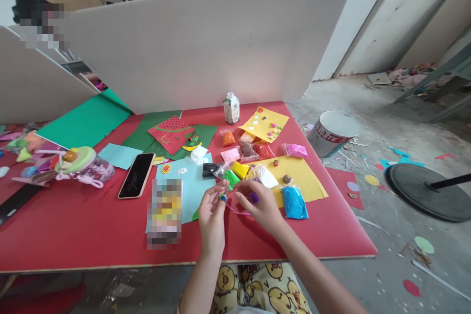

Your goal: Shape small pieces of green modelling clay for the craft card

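My left hand is closed, its fingertips pinching a small blue-and-green clay piece above the red table. Just right of it, my right hand curves over the table with thumb and fingers apart; a purple clay bag shows beside its fingers. Thin pink sticks lie between the hands. Beyond them are bags of green, yellow and black clay. To the right sits a blue clay bag at the edge of a yellow sheet.
A phone and a blurred picture card lie on the left. A white bottle stands at the back before a white board. On the floor at right are a bucket and a round black base.
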Available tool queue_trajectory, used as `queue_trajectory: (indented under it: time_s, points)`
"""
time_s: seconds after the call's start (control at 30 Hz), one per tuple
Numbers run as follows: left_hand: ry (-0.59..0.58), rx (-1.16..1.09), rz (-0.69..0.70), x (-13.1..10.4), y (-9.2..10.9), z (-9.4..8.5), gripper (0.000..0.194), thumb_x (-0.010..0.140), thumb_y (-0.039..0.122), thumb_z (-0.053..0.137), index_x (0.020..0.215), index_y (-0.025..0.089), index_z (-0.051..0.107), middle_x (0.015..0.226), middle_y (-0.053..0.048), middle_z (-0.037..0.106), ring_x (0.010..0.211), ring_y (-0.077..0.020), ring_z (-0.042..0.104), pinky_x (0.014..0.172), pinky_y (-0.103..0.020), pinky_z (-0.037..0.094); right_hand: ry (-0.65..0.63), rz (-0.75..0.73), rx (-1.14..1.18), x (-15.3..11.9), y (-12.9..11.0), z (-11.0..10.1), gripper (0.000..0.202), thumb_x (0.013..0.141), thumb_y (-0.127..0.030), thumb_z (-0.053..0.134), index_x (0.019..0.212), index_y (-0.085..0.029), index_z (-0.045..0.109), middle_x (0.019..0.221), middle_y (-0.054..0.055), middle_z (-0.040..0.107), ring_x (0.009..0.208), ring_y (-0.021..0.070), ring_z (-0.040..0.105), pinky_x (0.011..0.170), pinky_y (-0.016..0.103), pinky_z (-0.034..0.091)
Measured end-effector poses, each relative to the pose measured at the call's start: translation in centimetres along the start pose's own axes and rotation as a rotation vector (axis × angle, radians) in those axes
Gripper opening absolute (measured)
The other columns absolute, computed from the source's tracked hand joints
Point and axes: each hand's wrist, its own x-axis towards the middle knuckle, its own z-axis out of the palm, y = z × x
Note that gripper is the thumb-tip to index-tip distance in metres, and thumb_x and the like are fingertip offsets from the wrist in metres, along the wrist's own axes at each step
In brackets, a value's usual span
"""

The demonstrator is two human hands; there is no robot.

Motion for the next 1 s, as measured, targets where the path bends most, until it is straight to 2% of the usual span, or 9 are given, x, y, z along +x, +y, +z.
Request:
queue_trajectory:
  time_s: [0.07, 0.2, 0.37, 0.47, 0.57, 0.67, 0.77, 0.9, 1.0]
  points:
    - [-0.054, 0.182, 0.164, 0.0, -0.1, 0.3, 0.009, 0.090, 0.026, 0.053, 0.093, 0.021, 0.059, 0.123, -0.010, 0.063, 0.123, -0.0221, 0.056, 0.102, -0.040, 0.048, -0.077, 0.082, 0.180, 0.1, 0.4, 0.4, 0.016, 0.088, -0.035, 0.059, 0.090, -0.020, 0.064, 0.078, 0.004, 0.070, 0.068, 0.0163, 0.067, 0.062, 0.029, 0.055]
    - [-0.194, 0.454, 0.442, -0.2, -0.1, 0.8, 0.026, 0.092, 0.012, 0.040, 0.101, 0.025, 0.061, 0.125, -0.008, 0.059, 0.125, -0.0191, 0.053, 0.100, -0.039, 0.050, -0.086, 0.114, 0.377, 0.2, 1.8, 0.5, 0.024, 0.083, -0.043, 0.064, 0.090, -0.020, 0.065, 0.084, 0.005, 0.072, 0.075, 0.0177, 0.069, 0.067, 0.032, 0.057]
    - [-0.336, 0.489, 0.510, -0.1, 0.5, 1.1, 0.038, 0.091, 0.006, 0.036, 0.116, 0.028, 0.055, 0.133, -0.008, 0.053, 0.131, -0.0187, 0.048, 0.103, -0.040, 0.048, -0.075, 0.096, 0.455, 0.6, 2.4, 0.1, 0.037, 0.078, -0.049, 0.069, 0.100, -0.021, 0.065, 0.095, 0.007, 0.073, 0.087, 0.0209, 0.071, 0.075, 0.036, 0.060]
    - [-0.355, 0.515, 0.501, 0.2, 1.0, 1.0, 0.040, 0.089, 0.007, 0.040, 0.121, 0.028, 0.054, 0.134, -0.008, 0.053, 0.132, -0.0197, 0.047, 0.106, -0.042, 0.044, -0.071, 0.089, 0.484, 0.8, 2.4, 0.0, 0.040, 0.076, -0.054, 0.070, 0.095, -0.020, 0.067, 0.085, 0.006, 0.074, 0.079, 0.0210, 0.071, 0.070, 0.036, 0.061]
    - [-0.244, 0.527, 0.393, 0.5, 1.3, 0.6, 0.036, 0.083, 0.014, 0.057, 0.117, 0.025, 0.058, 0.127, -0.008, 0.057, 0.126, -0.0221, 0.051, 0.106, -0.043, 0.043, -0.026, 0.066, 0.501, 0.9, 2.5, 0.2, 0.039, 0.075, -0.055, 0.071, 0.090, -0.020, 0.064, 0.075, 0.004, 0.071, 0.071, 0.0190, 0.070, 0.066, 0.033, 0.060]
    - [-0.183, 0.495, 0.268, 0.5, 1.3, 0.0, 0.025, 0.077, 0.023, 0.067, 0.102, 0.021, 0.066, 0.106, -0.007, 0.067, 0.103, -0.0218, 0.064, 0.092, -0.038, 0.051, 0.023, 0.034, 0.500, 0.7, 2.6, 0.5, 0.034, 0.074, -0.051, 0.073, 0.083, -0.021, 0.060, 0.074, 0.002, 0.067, 0.068, 0.0168, 0.068, 0.064, 0.030, 0.058]
    - [-0.156, 0.471, 0.206, 0.2, 1.0, -0.2, 0.014, 0.079, 0.030, 0.065, 0.088, 0.019, 0.071, 0.088, -0.006, 0.071, 0.085, -0.0198, 0.066, 0.078, -0.032, 0.052, 0.064, 0.007, 0.474, 0.5, 2.8, 0.7, 0.031, 0.075, -0.048, 0.074, 0.082, -0.022, 0.058, 0.075, 0.001, 0.065, 0.068, 0.0164, 0.066, 0.063, 0.029, 0.057]
    - [-0.062, 0.384, 0.144, 0.2, 0.8, -0.3, 0.022, 0.077, 0.039, 0.068, 0.080, 0.018, 0.071, 0.082, -0.006, 0.071, 0.081, -0.0194, 0.065, 0.077, -0.030, 0.051, 0.117, -0.035, 0.409, 0.2, 2.7, 0.3, 0.027, 0.082, -0.049, 0.065, 0.088, -0.023, 0.061, 0.081, 0.004, 0.067, 0.076, 0.0188, 0.066, 0.071, 0.033, 0.056]
    - [-0.027, 0.299, 0.078, 0.5, 0.6, -0.2, 0.032, 0.074, 0.048, 0.070, 0.080, 0.016, 0.070, 0.078, -0.007, 0.072, 0.076, -0.0190, 0.066, 0.071, -0.028, 0.052, 0.149, -0.083, 0.341, 0.0, 2.2, -0.3, 0.020, 0.082, -0.043, 0.068, 0.086, -0.023, 0.066, 0.086, 0.006, 0.067, 0.085, 0.0208, 0.064, 0.080, 0.036, 0.053]
